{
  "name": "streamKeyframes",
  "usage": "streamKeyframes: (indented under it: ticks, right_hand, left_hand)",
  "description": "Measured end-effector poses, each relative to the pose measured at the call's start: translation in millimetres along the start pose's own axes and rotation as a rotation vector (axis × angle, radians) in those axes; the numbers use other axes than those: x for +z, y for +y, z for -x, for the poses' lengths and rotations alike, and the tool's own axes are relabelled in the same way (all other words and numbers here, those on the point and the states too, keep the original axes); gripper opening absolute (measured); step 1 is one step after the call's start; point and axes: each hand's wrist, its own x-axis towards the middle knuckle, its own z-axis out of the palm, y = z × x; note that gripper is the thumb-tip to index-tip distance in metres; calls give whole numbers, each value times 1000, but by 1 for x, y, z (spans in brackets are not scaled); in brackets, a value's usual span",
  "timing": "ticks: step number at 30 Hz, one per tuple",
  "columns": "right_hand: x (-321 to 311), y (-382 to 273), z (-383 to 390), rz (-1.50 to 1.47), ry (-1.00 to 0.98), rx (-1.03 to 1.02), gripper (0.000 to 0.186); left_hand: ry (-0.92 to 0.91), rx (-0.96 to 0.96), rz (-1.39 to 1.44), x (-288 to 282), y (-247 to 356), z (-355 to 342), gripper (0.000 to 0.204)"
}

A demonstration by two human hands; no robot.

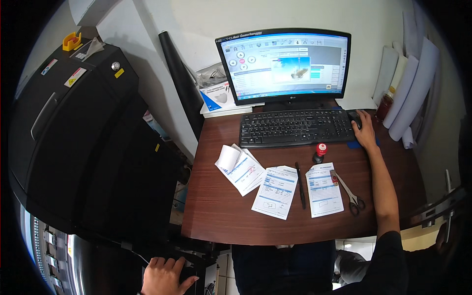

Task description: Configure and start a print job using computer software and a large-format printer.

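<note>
A right hand [365, 129] cups a small black mouse [355, 118] at the desk's [216, 216] far right edge, beside a black keyboard [296, 128]; the left hand [164, 276] rests, fingers spread, on a dark machine [88, 147] below.

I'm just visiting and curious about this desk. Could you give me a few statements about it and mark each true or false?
1. The right hand rests on a computer mouse beside the keyboard. True.
2. The scissors lie on the keyboard. False: they lie on the desk, partly over a paper form.
3. The monitor is switched on. True.
4. The left hand holds the black pen. False: the pen lies on the desk between forms; that hand is down below the desk's edge.
</note>
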Motion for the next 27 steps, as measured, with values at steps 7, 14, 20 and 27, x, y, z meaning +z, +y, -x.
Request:
streamKeyframes:
  ticks: [7,14,20,27]
  right_hand:
    - [2,2,2,37,0,-29,42]
    - [1,2,2,23,69,-41,44]
    - [0,5,5,-17,-10,-44,43]
    - [6,12,1,-8,-40,-99,41]
  left_hand:
    - [68,-3,0,1,3,-1,57]
    - [66,12,-17,0,4,-3,57]
    - [49,0,-16,-1,5,-3,57]
    - [7,-34,-46,3,-1,-3,64]
